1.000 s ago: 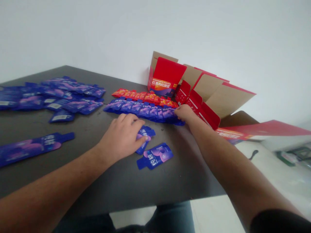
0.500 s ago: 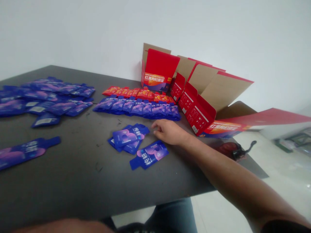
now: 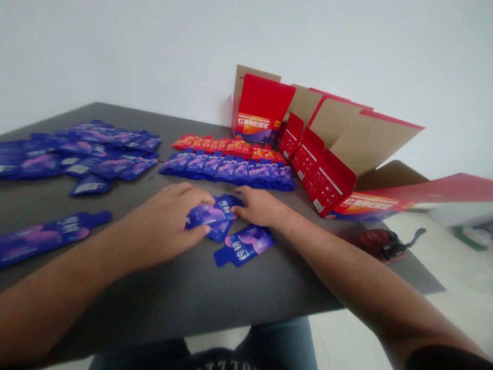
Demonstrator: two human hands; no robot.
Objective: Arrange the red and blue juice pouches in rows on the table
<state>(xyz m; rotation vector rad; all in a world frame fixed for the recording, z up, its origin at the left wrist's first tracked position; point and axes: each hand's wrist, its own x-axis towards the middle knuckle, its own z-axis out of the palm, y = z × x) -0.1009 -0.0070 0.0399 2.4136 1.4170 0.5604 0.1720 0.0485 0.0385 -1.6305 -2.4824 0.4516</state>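
Observation:
A small stack of blue-purple pouches (image 3: 215, 216) lies on the dark table between my hands. My left hand (image 3: 179, 218) grips its left end, thumb on the near edge and fingers along the far one. At the narrow-necked right end, my right hand (image 3: 260, 206) has its thumb and curled index finger around the pouches; its other fingers are mostly hidden. Just below, a single blue pouch (image 3: 248, 244) lies flat near my right wrist. Another blue pouch (image 3: 50, 234) rests beyond my left forearm.
A loose heap of blue pouches (image 3: 96, 149) covers the back left. Behind my hands run a row of blue pouches (image 3: 231, 169) and a row of red pouches (image 3: 219, 146). Open red cartons (image 3: 323, 174) stand at right, near a dark red object with a black handle (image 3: 389, 246).
My left hand has come up from the bottom edge to the left end of the stack. My right hand has closed in on the stack's right end. The view has shifted slightly.

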